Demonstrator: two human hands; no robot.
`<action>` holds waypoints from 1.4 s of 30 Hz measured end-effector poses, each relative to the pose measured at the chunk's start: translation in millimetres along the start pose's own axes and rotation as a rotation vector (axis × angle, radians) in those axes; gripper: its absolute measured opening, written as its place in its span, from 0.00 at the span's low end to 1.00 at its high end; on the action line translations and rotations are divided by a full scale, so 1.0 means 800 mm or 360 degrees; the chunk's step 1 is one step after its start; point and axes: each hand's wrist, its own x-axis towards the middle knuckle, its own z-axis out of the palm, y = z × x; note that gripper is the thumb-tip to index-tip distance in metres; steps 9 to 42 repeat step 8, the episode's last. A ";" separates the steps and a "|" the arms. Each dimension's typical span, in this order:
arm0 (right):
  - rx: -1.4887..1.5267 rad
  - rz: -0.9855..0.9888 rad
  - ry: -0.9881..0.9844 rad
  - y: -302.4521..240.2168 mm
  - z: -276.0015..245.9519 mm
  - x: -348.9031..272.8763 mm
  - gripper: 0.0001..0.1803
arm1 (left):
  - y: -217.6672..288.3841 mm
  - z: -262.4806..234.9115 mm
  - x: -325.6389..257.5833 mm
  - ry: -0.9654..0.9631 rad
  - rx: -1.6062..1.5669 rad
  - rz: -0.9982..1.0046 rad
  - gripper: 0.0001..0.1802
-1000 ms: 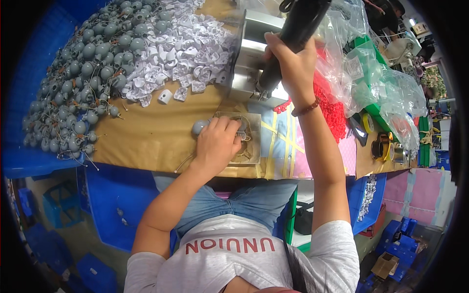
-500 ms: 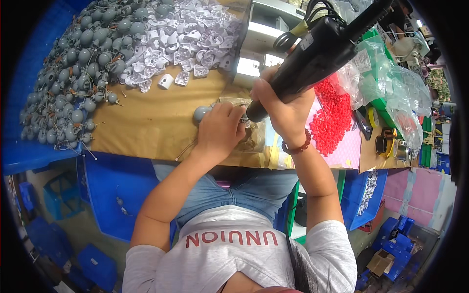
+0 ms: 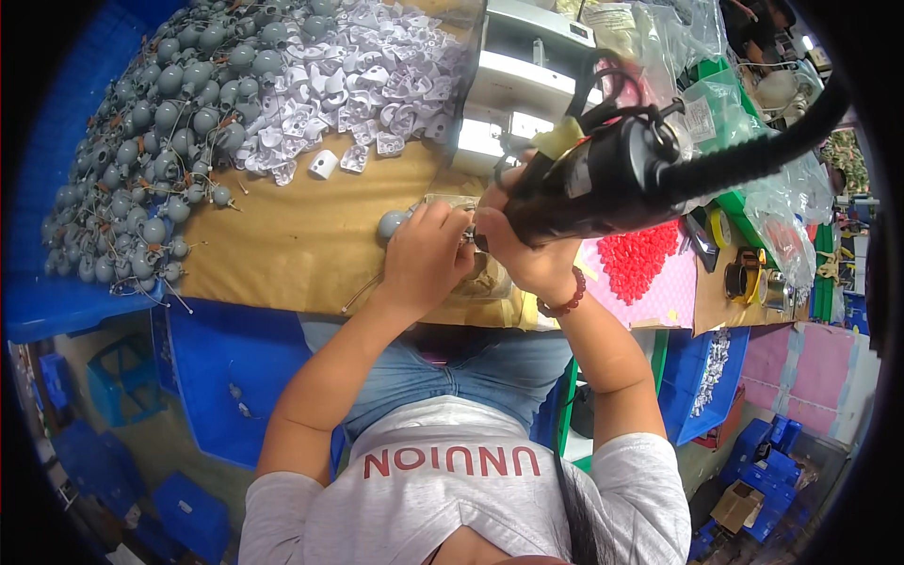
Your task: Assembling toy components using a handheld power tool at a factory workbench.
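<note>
My right hand (image 3: pixel 535 259) is wrapped round a black electric screwdriver (image 3: pixel 603 184). The tool slants, its front end low by my left fingertips and its thick cable (image 3: pixel 753 165) running off to the right. My left hand (image 3: pixel 424 250) is closed on a small part with a grey ball (image 3: pixel 391 223) that sticks out beside the fingers. A thin wire (image 3: pixel 361 293) trails below that hand. Both hands nearly meet over a clear plastic piece (image 3: pixel 454 201) on the brown-covered bench (image 3: pixel 273 245). The screwdriver's tip and most of the held part are hidden.
Grey balls with wires (image 3: pixel 141 169) are heaped at the left, with white plastic pieces (image 3: pixel 330 80) behind. A white device (image 3: pixel 518 80) stands at the back. Red pieces (image 3: pixel 636 264) lie on a pink sheet at the right, near a yellow tape roll (image 3: pixel 719 226). Blue bins (image 3: pixel 217 377) sit below.
The screwdriver has tilted from steep to flatter, its rear end swinging down and its cable now showing. My right hand has turned with it and shifted slightly left. My left hand stays almost still.
</note>
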 end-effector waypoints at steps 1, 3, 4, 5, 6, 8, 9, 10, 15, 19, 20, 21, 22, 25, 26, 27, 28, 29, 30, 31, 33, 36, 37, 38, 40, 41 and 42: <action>-0.0107 -0.0052 -0.0049 0.004 -0.002 -0.002 0.32 | 0.000 -0.002 -0.001 -0.0035 0.0008 -0.0022 0.19; -0.0149 -0.0096 -0.0085 0.005 -0.003 -0.003 0.33 | 0.001 -0.003 -0.002 -0.0055 0.0005 -0.0038 0.19; -0.0091 -0.0074 -0.0075 0.005 -0.002 -0.004 0.33 | 0.001 -0.001 -0.001 -0.0037 -0.0005 -0.0031 0.19; 0.0121 0.0033 -0.0008 0.006 0.003 -0.009 0.32 | 0.000 -0.001 -0.001 -0.0018 -0.0014 -0.0025 0.19; 0.0276 0.0121 0.0010 0.008 0.004 -0.013 0.32 | 0.000 -0.001 0.000 -0.0030 -0.0024 -0.0025 0.19; 0.0431 0.0208 0.0028 0.009 0.006 -0.018 0.33 | 0.001 -0.003 -0.001 -0.0044 -0.0044 -0.0030 0.19; 0.0431 0.0208 0.0028 0.009 0.006 -0.018 0.33 | 0.001 -0.003 -0.001 -0.0044 -0.0044 -0.0030 0.19; 0.0431 0.0208 0.0028 0.009 0.006 -0.018 0.33 | 0.001 -0.003 -0.001 -0.0044 -0.0044 -0.0030 0.19; 0.0431 0.0208 0.0028 0.009 0.006 -0.018 0.33 | 0.001 -0.003 -0.001 -0.0044 -0.0044 -0.0030 0.19; 0.0431 0.0208 0.0028 0.009 0.006 -0.018 0.33 | 0.001 -0.003 -0.001 -0.0044 -0.0044 -0.0030 0.19; 0.0431 0.0208 0.0028 0.009 0.006 -0.018 0.33 | 0.001 -0.003 -0.001 -0.0044 -0.0044 -0.0030 0.19; 0.0431 0.0208 0.0028 0.009 0.006 -0.018 0.33 | 0.001 -0.003 -0.001 -0.0044 -0.0044 -0.0030 0.19; 0.0431 0.0208 0.0028 0.009 0.006 -0.018 0.33 | 0.001 -0.003 -0.001 -0.0044 -0.0044 -0.0030 0.19; 0.0431 0.0208 0.0028 0.009 0.006 -0.018 0.33 | 0.001 -0.003 -0.001 -0.0044 -0.0044 -0.0030 0.19; 0.0431 0.0208 0.0028 0.009 0.006 -0.018 0.33 | 0.001 -0.003 -0.001 -0.0044 -0.0044 -0.0030 0.19; 0.0431 0.0208 0.0028 0.009 0.006 -0.018 0.33 | 0.001 -0.003 -0.001 -0.0044 -0.0044 -0.0030 0.19; 0.0431 0.0208 0.0028 0.009 0.006 -0.018 0.33 | 0.001 -0.003 -0.001 -0.0044 -0.0044 -0.0030 0.19; 0.0431 0.0208 0.0028 0.009 0.006 -0.018 0.33 | 0.001 -0.003 -0.001 -0.0044 -0.0044 -0.0030 0.19; 0.0431 0.0208 0.0028 0.009 0.006 -0.018 0.33 | 0.001 -0.003 -0.001 -0.0044 -0.0044 -0.0030 0.19; 0.0431 0.0208 0.0028 0.009 0.006 -0.018 0.33 | 0.001 -0.003 -0.001 -0.0044 -0.0044 -0.0030 0.19; 0.0431 0.0208 0.0028 0.009 0.006 -0.018 0.33 | 0.001 -0.003 -0.001 -0.0044 -0.0044 -0.0030 0.19; 0.0431 0.0208 0.0028 0.009 0.006 -0.018 0.33 | 0.001 -0.003 -0.001 -0.0044 -0.0044 -0.0030 0.19; 0.0431 0.0208 0.0028 0.009 0.006 -0.018 0.33 | 0.001 -0.003 -0.001 -0.0044 -0.0044 -0.0030 0.19; 0.0431 0.0208 0.0028 0.009 0.006 -0.018 0.33 | 0.001 -0.003 -0.001 -0.0044 -0.0044 -0.0030 0.19; 0.0431 0.0208 0.0028 0.009 0.006 -0.018 0.33 | 0.001 -0.003 -0.001 -0.0044 -0.0044 -0.0030 0.19; 0.0431 0.0208 0.0028 0.009 0.006 -0.018 0.33 | 0.001 -0.003 -0.001 -0.0044 -0.0044 -0.0030 0.19; 0.0431 0.0208 0.0028 0.009 0.006 -0.018 0.33 | 0.001 -0.003 -0.001 -0.0044 -0.0044 -0.0030 0.19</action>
